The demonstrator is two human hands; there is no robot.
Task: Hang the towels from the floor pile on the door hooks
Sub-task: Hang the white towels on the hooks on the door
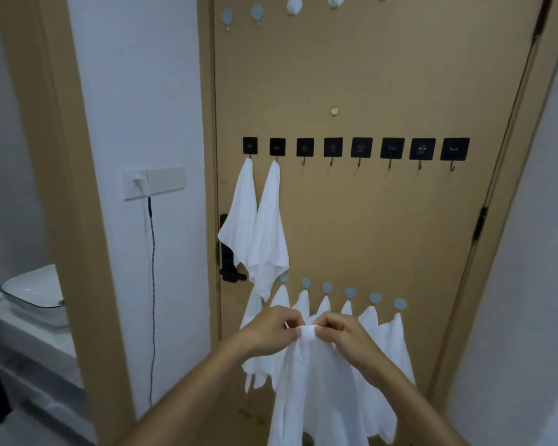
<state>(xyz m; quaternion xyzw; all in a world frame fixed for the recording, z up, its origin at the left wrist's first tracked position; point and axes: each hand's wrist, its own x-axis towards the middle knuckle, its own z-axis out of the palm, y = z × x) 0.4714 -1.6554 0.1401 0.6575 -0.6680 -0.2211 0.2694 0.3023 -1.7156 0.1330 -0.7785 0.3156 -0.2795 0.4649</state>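
Observation:
Both hands hold one white towel (322,391) in front of the tan door (351,214). My left hand (273,329) and my right hand (343,333) pinch its top corner between them, and the rest hangs down. Two white towels (258,226) hang from the two leftmost black square hooks (363,147) in the middle row. The other black hooks are bare. Several white towels (395,342) hang from the lower row of round grey hooks (350,292), partly hidden behind my hands. The floor pile is out of view.
A black door handle (227,252) sits at the door's left edge behind the hung towels. More round hooks (256,11) line the top of the door. A wall socket with a dangling cable (151,284) and a white basin (34,296) are to the left.

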